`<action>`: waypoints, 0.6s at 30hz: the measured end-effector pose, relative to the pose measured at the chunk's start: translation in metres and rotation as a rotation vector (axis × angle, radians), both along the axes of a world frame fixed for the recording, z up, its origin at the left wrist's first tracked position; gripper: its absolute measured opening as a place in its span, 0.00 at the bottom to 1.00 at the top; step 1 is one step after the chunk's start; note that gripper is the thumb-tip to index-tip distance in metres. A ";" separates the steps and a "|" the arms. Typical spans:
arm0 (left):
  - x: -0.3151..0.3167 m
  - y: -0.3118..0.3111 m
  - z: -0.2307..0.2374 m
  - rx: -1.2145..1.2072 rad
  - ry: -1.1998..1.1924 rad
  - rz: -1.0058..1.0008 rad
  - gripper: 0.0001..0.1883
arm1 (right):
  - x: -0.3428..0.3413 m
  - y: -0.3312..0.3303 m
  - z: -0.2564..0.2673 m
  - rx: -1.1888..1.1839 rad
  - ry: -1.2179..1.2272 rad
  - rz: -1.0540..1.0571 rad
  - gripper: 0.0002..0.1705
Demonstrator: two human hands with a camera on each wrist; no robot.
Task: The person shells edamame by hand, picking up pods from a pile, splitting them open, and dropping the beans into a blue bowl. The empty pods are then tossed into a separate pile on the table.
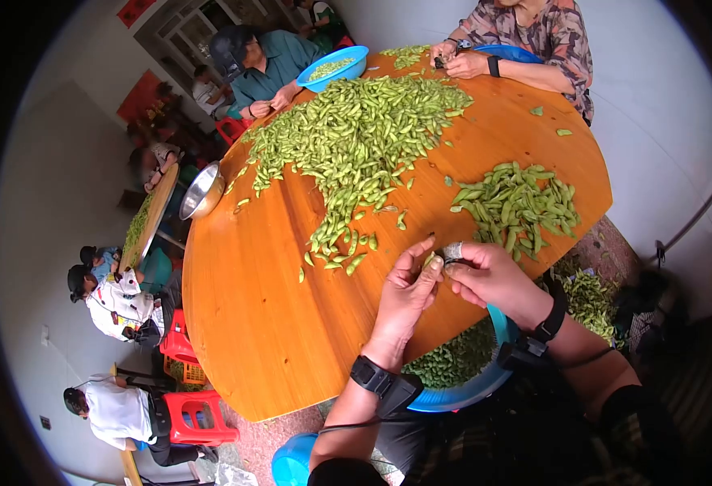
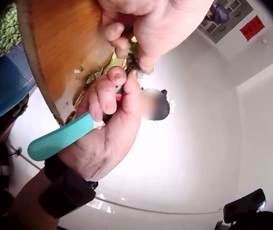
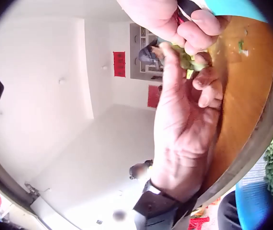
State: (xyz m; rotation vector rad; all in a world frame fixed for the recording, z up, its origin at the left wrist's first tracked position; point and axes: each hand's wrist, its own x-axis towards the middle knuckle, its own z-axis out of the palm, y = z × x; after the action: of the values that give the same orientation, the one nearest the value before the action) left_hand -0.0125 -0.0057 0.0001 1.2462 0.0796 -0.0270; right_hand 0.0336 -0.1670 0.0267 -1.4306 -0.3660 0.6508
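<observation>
Over the near edge of the round wooden table (image 1: 267, 324), my two hands meet at the fingertips. My left hand (image 1: 404, 296) pinches a green bean pod (image 1: 429, 260) between thumb and fingers. My right hand (image 1: 498, 279) has its fingers curled around a teal-handled tool (image 2: 59, 139), with the handle jutting out past the palm; the working end is hidden among the fingers. A silvery wrap (image 1: 453, 251) covers one right fingertip, which is close against the pod. Just beyond the right hand lies a smaller heap of pods (image 1: 518, 206).
A large pile of pods (image 1: 356, 130) spreads over the far half. Below my hands stands a blue basin (image 1: 453, 398) of small green beans (image 1: 453, 360). A metal bowl (image 1: 202, 191) and a blue bowl (image 1: 348, 71) stand along the far side, where two people sit.
</observation>
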 end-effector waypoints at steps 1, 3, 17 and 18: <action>0.000 0.001 -0.003 0.087 0.009 0.027 0.18 | -0.003 0.003 0.000 -0.007 0.007 -0.016 0.06; -0.001 -0.004 -0.003 0.276 -0.041 0.107 0.15 | -0.007 0.005 -0.001 -0.005 0.032 -0.052 0.06; -0.004 -0.002 -0.004 0.305 -0.156 0.193 0.18 | -0.025 0.028 -0.013 0.093 -0.245 -0.213 0.14; -0.004 -0.001 -0.003 0.298 -0.104 0.188 0.19 | -0.024 0.029 -0.016 0.088 -0.241 -0.203 0.14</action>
State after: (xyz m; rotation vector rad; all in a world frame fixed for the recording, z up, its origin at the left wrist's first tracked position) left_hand -0.0169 -0.0067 -0.0025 1.5311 0.1138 0.2195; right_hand 0.0091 -0.1382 0.0110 -1.4429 -0.4255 0.2951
